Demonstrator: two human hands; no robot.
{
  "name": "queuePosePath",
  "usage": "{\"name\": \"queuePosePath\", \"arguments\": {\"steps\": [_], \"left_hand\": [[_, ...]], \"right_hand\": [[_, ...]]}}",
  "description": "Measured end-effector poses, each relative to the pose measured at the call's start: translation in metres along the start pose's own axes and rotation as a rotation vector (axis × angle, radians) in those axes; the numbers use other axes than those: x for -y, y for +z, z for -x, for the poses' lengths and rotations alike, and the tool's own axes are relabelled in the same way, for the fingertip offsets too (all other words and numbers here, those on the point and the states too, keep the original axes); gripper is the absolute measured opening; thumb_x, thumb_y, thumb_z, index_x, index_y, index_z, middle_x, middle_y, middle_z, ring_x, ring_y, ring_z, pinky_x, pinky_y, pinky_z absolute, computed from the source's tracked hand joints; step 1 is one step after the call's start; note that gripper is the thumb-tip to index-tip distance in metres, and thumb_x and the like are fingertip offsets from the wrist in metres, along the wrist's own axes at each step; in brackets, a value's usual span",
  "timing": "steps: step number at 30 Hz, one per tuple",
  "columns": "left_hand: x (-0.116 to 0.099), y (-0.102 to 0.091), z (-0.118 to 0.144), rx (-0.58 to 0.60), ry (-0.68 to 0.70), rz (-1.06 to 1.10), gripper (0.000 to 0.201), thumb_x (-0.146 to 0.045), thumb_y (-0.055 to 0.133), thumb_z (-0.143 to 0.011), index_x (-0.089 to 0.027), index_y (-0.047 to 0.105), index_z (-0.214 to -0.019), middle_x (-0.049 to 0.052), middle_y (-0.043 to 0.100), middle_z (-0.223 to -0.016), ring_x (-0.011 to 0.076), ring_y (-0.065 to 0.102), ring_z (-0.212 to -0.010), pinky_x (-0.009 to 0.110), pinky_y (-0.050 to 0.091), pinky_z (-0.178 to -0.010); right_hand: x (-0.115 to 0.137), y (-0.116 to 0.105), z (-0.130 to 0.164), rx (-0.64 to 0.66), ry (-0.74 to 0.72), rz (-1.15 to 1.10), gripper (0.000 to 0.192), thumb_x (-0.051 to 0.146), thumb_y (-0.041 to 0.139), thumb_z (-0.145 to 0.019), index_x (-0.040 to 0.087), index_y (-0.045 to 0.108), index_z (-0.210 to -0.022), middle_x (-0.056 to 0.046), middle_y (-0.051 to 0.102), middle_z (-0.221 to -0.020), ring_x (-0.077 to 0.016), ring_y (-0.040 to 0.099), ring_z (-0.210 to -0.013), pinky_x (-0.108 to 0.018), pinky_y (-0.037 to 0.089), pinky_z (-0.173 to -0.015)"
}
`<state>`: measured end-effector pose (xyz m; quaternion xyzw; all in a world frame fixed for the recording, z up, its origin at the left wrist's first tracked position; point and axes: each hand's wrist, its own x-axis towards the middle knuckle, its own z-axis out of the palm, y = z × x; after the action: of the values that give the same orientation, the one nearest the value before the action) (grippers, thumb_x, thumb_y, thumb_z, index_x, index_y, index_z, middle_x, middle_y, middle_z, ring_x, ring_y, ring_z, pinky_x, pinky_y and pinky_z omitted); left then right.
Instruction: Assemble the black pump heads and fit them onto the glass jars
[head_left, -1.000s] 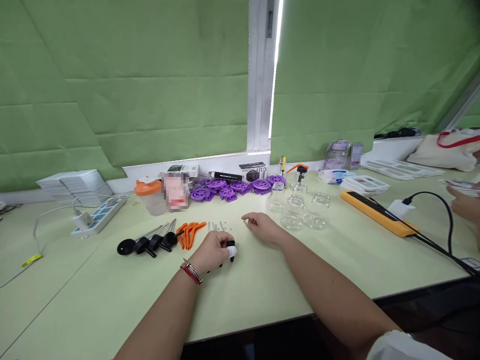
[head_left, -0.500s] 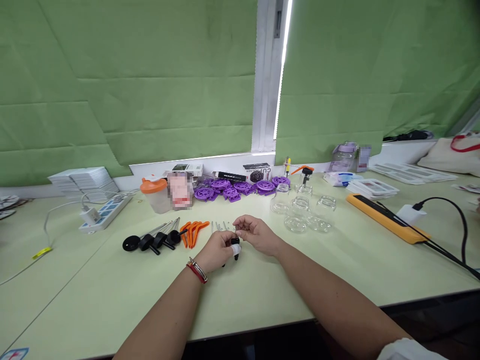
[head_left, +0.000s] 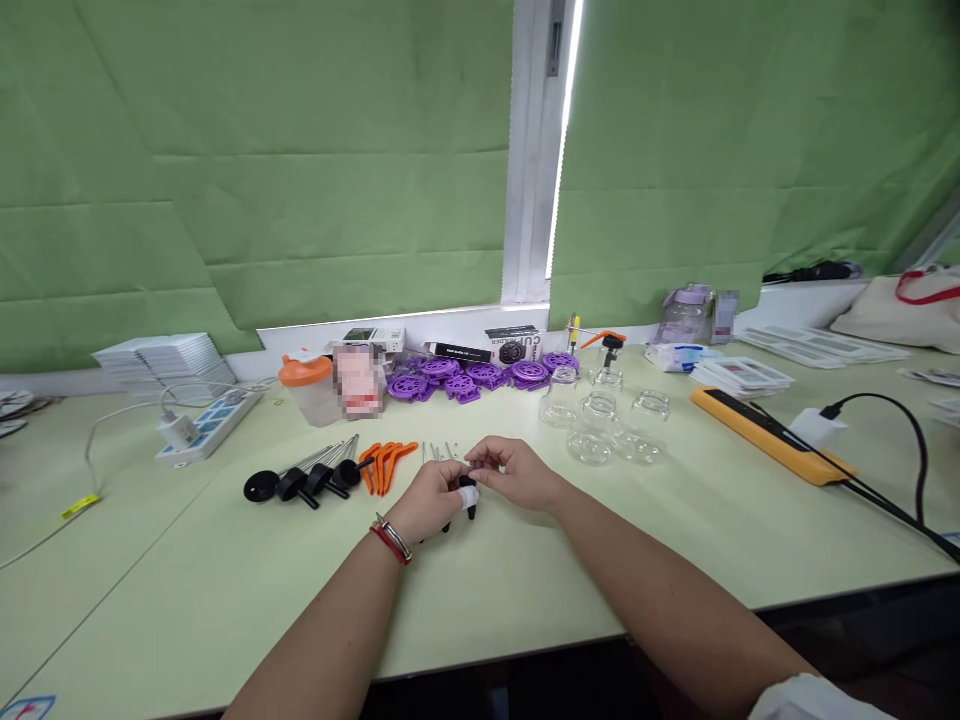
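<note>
Both hands meet over the middle of the table. My left hand (head_left: 433,492) is closed on a small black part (head_left: 471,511), held upright; a white wrap shows on a finger. Just above it my right hand (head_left: 511,468) pinches at the part's top, where a small thin piece is too small to make out. Other black parts (head_left: 446,527) lie partly hidden under my left hand. Behind the hands are several thin metal pins (head_left: 424,452). To the left lie orange handles (head_left: 386,464) and black round pieces with metal rods (head_left: 292,484).
Several clear glass jars (head_left: 591,446) stand to the right, one topped by a black and orange mechanism (head_left: 611,345). Purple wheel-shaped parts (head_left: 462,386) line the back. A power strip (head_left: 210,428) lies left, an orange-yellow one (head_left: 772,436) right; an orange-lidded cup (head_left: 307,390) stands behind.
My right hand has moved slightly down towards the black part, and its fingers are closer to the part's top. The left hand keeps its hold. The view has shifted slightly.
</note>
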<state>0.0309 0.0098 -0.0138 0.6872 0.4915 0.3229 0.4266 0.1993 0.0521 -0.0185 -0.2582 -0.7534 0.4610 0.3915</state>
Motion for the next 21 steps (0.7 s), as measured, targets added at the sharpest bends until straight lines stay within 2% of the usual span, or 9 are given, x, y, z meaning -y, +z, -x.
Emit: {"name": "queuePosePath", "arguments": {"steps": [3,8,13,16,21], "left_hand": [[-0.001,-0.001,0.000,0.008,0.009,0.014,0.014,-0.028,0.057,-0.070,-0.014,0.058,-0.074,-0.004,0.043,-0.060,0.0071,0.034,-0.053,0.020,0.029,-0.049],[0.001,-0.002,-0.001,-0.013,-0.012,-0.001,0.018,-0.027,0.056,-0.070,-0.013,0.064,-0.078,-0.002,0.050,-0.062,0.0085,0.038,-0.055,0.021,0.031,-0.051],[0.001,-0.006,-0.003,-0.042,0.031,0.032,0.021,-0.025,0.058,-0.071,-0.014,0.069,-0.085,0.000,0.061,-0.072,0.0129,0.051,-0.068,0.024,0.039,-0.063],[0.003,-0.008,-0.004,-0.040,0.059,0.124,0.022,-0.026,0.060,-0.072,-0.014,0.070,-0.088,0.002,0.065,-0.077,0.0154,0.056,-0.075,0.026,0.042,-0.070],[0.007,-0.005,-0.005,-0.066,0.004,0.176,0.026,-0.031,0.059,-0.074,-0.015,0.069,-0.091,0.001,0.066,-0.075,0.0127,0.054,-0.062,0.026,0.043,-0.065]], "right_hand": [[0.001,-0.002,0.001,0.038,-0.044,0.064,0.012,0.018,0.060,-0.076,0.016,0.066,-0.086,-0.002,0.060,-0.077,-0.0116,0.051,-0.067,-0.027,0.043,-0.063],[-0.003,-0.012,0.001,0.158,-0.096,0.272,0.020,0.014,0.063,-0.073,0.019,0.070,-0.091,-0.003,0.060,-0.086,-0.0111,0.050,-0.067,-0.025,0.041,-0.061],[0.001,-0.015,0.004,0.293,-0.024,0.450,0.058,0.023,0.079,-0.056,0.023,0.061,-0.112,0.000,0.058,-0.090,-0.0121,0.048,-0.069,-0.025,0.041,-0.063],[0.005,-0.008,0.006,0.285,0.002,0.562,0.071,0.025,0.078,-0.056,0.026,0.050,-0.122,0.001,0.057,-0.088,-0.0134,0.049,-0.069,-0.025,0.038,-0.061],[0.003,0.006,0.007,0.215,-0.019,0.600,0.062,0.020,0.069,-0.063,0.025,0.046,-0.121,0.000,0.057,-0.087,-0.0159,0.053,-0.075,-0.027,0.038,-0.065]]}}
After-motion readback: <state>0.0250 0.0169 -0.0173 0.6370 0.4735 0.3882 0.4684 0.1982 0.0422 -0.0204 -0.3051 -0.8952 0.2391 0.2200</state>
